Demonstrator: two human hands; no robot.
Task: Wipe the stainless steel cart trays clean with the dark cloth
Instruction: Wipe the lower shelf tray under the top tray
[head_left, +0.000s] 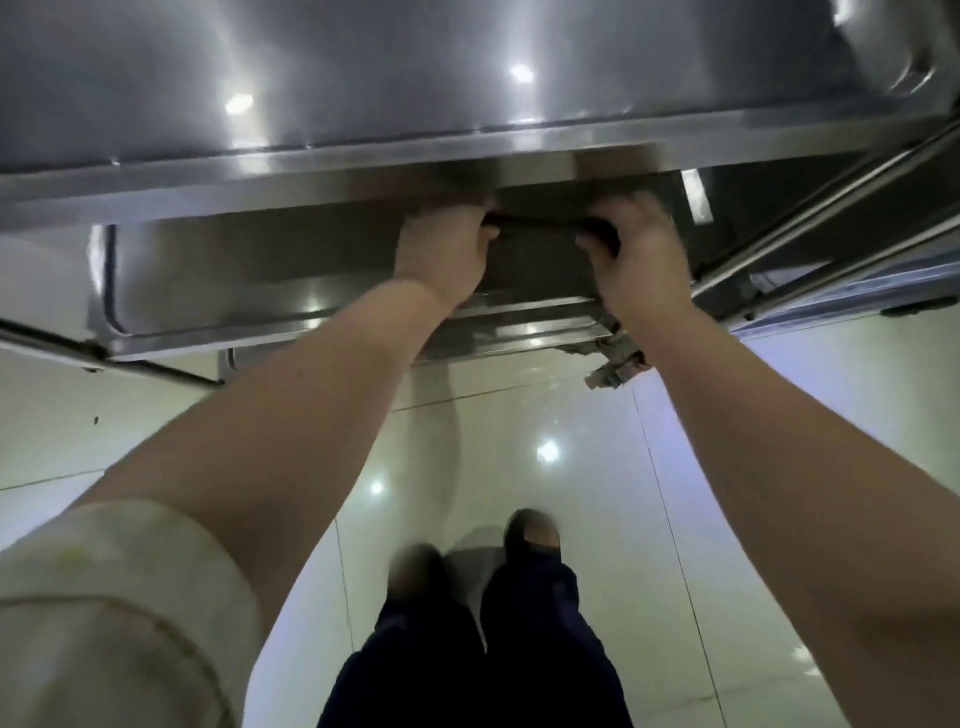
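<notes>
while left hand (441, 252), right hand (636, 257) hold it, dark cloth (540, 249) taut

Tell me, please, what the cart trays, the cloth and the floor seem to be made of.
The upper tray and lower tray: stainless steel by the look, brushed grey with sharp light reflections. The dark cloth, gripped by left hand and right hand: soft fabric, matte; weave too blurred to tell. The floor: glossy pale tiles, probably ceramic, with grout lines and mirrored lamps.

soft motion blur, glare on steel
</notes>
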